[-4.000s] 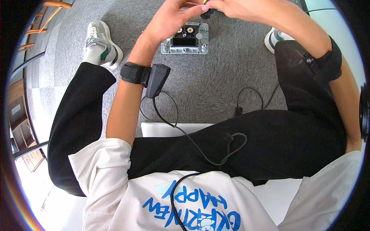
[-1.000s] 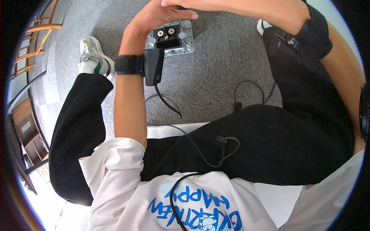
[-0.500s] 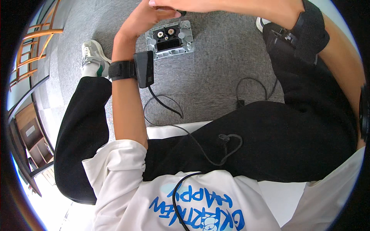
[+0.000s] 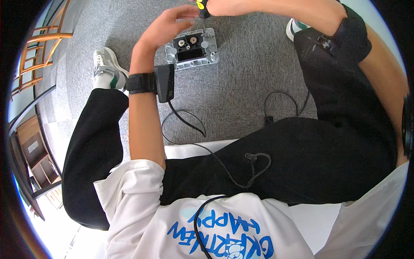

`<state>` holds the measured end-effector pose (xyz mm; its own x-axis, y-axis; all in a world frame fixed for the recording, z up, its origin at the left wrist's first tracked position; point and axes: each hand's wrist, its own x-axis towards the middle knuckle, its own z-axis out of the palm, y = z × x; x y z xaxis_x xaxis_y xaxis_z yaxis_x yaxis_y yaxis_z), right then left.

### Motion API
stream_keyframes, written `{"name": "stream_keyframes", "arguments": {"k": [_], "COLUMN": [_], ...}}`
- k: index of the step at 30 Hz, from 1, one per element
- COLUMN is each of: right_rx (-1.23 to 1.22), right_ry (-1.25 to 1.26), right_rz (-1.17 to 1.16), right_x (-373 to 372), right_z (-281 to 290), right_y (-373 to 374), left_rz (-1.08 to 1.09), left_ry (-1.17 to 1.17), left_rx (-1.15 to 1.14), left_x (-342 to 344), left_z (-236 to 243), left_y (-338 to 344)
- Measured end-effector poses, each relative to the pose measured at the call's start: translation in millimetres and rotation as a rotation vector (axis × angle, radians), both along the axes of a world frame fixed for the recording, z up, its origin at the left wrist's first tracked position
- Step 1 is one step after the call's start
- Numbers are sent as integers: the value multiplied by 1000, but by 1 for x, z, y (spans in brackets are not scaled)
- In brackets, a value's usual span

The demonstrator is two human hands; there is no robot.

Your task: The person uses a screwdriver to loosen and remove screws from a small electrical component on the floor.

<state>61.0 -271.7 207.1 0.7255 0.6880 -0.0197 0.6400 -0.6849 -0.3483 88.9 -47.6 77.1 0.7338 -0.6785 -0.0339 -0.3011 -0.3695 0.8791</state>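
Note:
My right hand (image 4: 223, 7) grips a yellow-and-black screwdriver (image 4: 202, 6) at the top, its thin shaft pointing down to the far edge of a grey metal housing (image 4: 192, 64). The housing lies on the carpet with a black inner plate (image 4: 183, 56) and two round metal fittings (image 4: 194, 40). My left hand (image 4: 171, 23) is open just left of the screwdriver, fingers loosely curved; whether its fingertips touch the tool is unclear. A black device (image 4: 165, 83) is strapped to my left wrist, with a cable hanging from it.
My legs (image 4: 90, 146) are spread either side of the grey carpet (image 4: 233, 95), with shoes beyond. Cables (image 4: 280, 93) loop over carpet and lap. Wooden chairs (image 4: 49, 39) and a cabinet (image 4: 36, 151) stand at the left; a white surface (image 4: 194, 149) is beneath me.
The screwdriver, mostly hidden a second ago, now shows in my right hand with its shaft over the housing. My left hand has shifted down, its fingers now beside the tool.

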Motion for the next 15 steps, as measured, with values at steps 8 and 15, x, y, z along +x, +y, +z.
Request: {"name": "stream_keyframes", "arguments": {"k": [8,15], "right_rx": [-26,126], "right_ry": [87,-106], "right_rz": [-206,-245], "right_x": [-2,-20], "right_z": [25,12], "right_y": [-22,-61], "left_rz": [-121,-181], "left_ry": [-280,-410], "left_rx": [457,568], "left_x": [-10,-9], "left_z": [-35,-18], "left_y": [-19,-26]}}
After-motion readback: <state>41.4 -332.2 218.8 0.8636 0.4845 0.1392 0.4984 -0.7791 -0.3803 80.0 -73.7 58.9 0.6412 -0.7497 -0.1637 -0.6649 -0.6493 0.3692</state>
